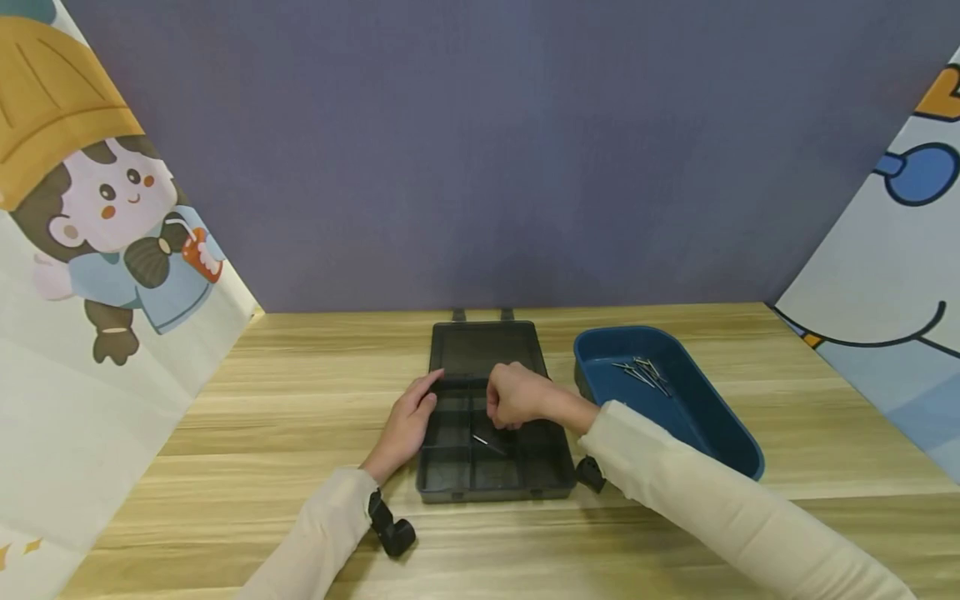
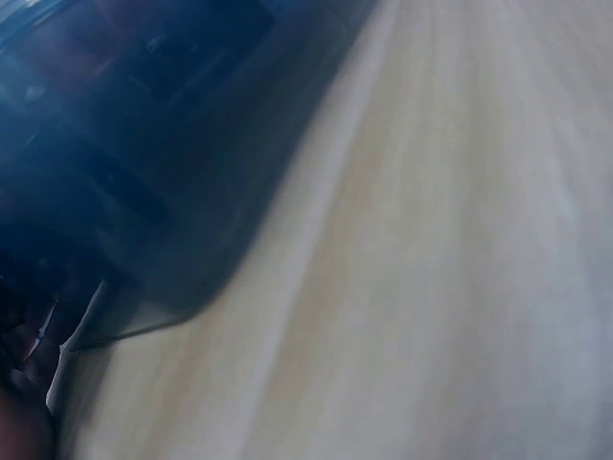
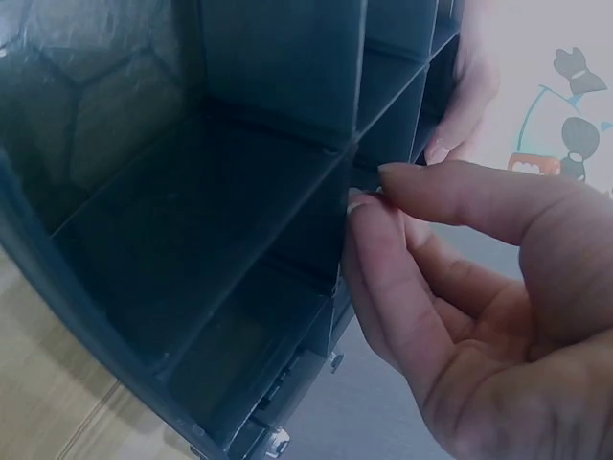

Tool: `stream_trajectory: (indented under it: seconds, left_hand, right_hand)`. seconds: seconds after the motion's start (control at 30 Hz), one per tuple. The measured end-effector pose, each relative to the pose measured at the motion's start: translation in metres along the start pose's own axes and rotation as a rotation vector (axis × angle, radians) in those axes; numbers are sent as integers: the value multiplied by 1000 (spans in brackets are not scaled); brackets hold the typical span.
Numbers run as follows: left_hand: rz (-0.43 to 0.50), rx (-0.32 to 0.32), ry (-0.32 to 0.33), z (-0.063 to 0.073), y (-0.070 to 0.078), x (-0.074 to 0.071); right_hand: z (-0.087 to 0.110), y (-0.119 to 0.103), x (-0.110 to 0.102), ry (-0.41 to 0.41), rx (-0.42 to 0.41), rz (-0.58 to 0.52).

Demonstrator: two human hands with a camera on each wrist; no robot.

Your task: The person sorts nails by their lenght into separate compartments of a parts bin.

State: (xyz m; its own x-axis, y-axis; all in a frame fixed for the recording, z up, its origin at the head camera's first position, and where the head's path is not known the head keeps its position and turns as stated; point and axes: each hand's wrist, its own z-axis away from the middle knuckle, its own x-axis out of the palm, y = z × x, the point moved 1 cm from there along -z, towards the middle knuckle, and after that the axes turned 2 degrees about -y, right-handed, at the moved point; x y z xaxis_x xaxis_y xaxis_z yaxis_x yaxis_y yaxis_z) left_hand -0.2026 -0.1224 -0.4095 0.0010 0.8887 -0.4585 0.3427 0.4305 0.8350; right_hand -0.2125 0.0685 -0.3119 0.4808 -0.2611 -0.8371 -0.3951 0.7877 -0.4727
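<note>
A dark grey translucent plastic compartment box point(image 1: 495, 496) stood on a pale wood-grain table point(image 1: 315, 383), its lid point(image 1: 489, 343) folded back on the far side. The person's left hand point(image 1: 407, 423) lay along the box's left edge, fingers extended and thumb a little apart. The right hand point(image 1: 519, 396) hovered over the compartments, fingers curled, the tips of thumb and forefinger pressed together; whether they pinched anything could not be told. Just below it, toward the near left, a thin silvery metal screw point(image 1: 482, 439) showed within the box's middle column; its exact compartment was unclear. To the right of the box, a dark blue rounded plastic tray point(image 1: 693, 408) held several long metal screws point(image 1: 652, 380), loosely bunched toward its far end. Cream sleeves point(image 1: 675, 467) covered both forearms.
</note>
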Motion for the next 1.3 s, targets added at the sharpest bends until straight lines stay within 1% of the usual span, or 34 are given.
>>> stream_trajectory:
  seconds: [0.1, 0.23, 0.33, 0.47, 0.6, 0.73, 0.87, 1.0, 1.3]
  left_hand:
    - [0, 1, 2, 0, -1, 0]
    - [-4, -2, 1, 0, 0, 0]
    - [-1, -5, 2, 1, 2, 0]
    - [-5, 1, 10, 2, 3, -1]
    - [-15, 6, 12, 1, 3, -1]
    - [-17, 9, 9, 1, 3, 0]
    - [-22, 12, 4, 1, 2, 0]
    - [-16, 0, -2, 0, 2, -1]
    - [-16, -4, -3, 0, 1, -1]
  right_hand:
    - [1, 0, -1, 8, -2, 6]
    - [4, 2, -8, 20, -25, 10]
    - [9, 5, -16, 10, -34, 9]
    - [17, 12, -28, -13, -14, 1]
    - [26, 22, -37, -15, 20, -3]
    - [36, 35, -47, 3, 52, -13]
    - [47, 48, -57, 26, 53, -15]
    - [56, 60, -66, 45, 46, 0]
    - [70, 88, -76, 70, 87, -5]
